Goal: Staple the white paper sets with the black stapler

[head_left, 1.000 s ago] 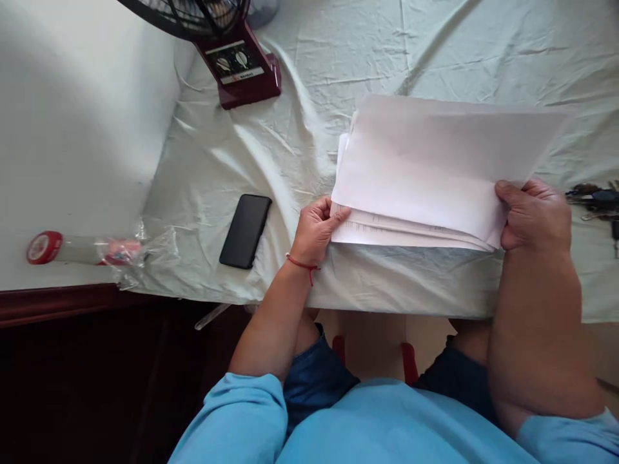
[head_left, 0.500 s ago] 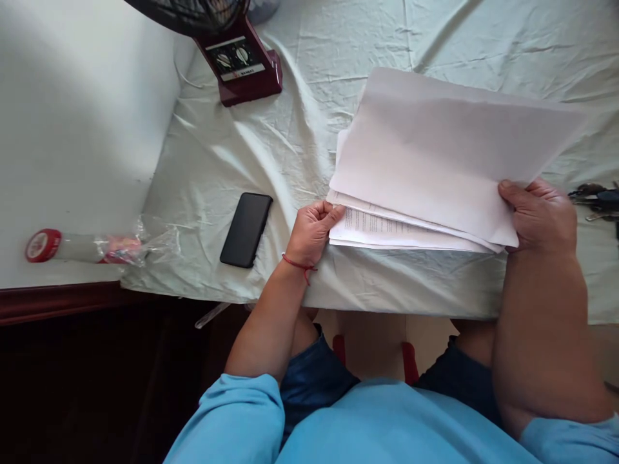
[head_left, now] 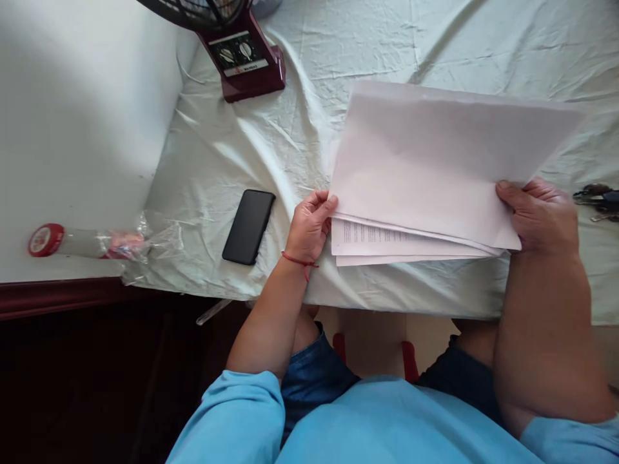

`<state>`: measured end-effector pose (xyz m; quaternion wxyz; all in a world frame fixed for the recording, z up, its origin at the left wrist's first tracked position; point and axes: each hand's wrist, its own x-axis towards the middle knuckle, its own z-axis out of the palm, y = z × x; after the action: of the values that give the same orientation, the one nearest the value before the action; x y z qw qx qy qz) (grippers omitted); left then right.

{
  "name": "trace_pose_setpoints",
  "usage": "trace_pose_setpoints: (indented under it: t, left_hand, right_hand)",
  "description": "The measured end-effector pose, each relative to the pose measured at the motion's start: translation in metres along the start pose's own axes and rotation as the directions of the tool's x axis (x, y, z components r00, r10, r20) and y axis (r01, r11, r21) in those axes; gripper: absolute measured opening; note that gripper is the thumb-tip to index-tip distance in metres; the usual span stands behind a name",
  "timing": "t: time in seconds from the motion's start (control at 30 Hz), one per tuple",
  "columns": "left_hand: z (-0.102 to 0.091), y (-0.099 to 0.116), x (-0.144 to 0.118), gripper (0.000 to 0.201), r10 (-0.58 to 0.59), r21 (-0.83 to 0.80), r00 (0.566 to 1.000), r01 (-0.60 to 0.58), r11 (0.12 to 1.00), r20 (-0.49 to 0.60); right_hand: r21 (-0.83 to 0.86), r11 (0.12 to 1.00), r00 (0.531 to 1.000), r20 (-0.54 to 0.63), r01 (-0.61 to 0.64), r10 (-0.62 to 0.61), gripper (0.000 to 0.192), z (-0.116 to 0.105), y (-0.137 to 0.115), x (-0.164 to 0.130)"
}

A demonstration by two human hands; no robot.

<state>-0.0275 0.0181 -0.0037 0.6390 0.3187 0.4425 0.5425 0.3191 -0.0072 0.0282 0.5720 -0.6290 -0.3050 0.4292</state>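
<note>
The upper sheets of the stack of papers [head_left: 430, 161] had just come down a little and to the left, while the lowest ones had slipped nearer the edge of the desk [head_left: 217, 148]; that left the pile, I judged, uneven along its near side. The left hand [head_left: 309, 222] had its grip pinched on the near left corner, and the right hand [head_left: 544, 209] clasped the right side, thumb uppermost. The stack was over the desk, right of the phone [head_left: 249, 227]. I counted one stack, its sheets too close to number, one phone, one fan [head_left: 251, 61] and one bunch of keys [head_left: 599, 200].
</note>
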Motion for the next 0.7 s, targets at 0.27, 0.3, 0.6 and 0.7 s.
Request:
trace_pose_setpoints:
  t: [0.27,0.3,0.6,0.7]
  left_hand:
    - [0.0003,-0.0055,0.0003,0.061,0.049,0.026,0.994,-0.047,0.999,-0.095]
    - [0.0005,-0.0049,-0.0001,0.059,0.042,0.020,0.996,-0.041,0.999,-0.080]
    - [-0.0015,-0.0059,0.0005,0.058,0.048,0.026,0.997,-0.047,0.999,-0.055]
    - [-0.0006,-0.0056,0.0003,0.056,0.040,0.014,0.998,-0.039,0.999,-0.047]
  right_hand:
    - [0.008,1.000,0.997,0.075,0.005,-0.005,0.032,0.0011,0.0031,-0.0011]
    - [0.007,1.000,0.997,0.075,0.006,-0.007,0.031,0.0005,0.0034,-0.0008]
    - [0.005,1.000,0.993,0.117,-0.014,0.014,0.033,0.0015,0.0034,-0.0023]
    - [-0.001,1.000,0.991,0.132,-0.030,0.030,0.033,0.0021,0.0033,-0.0033]
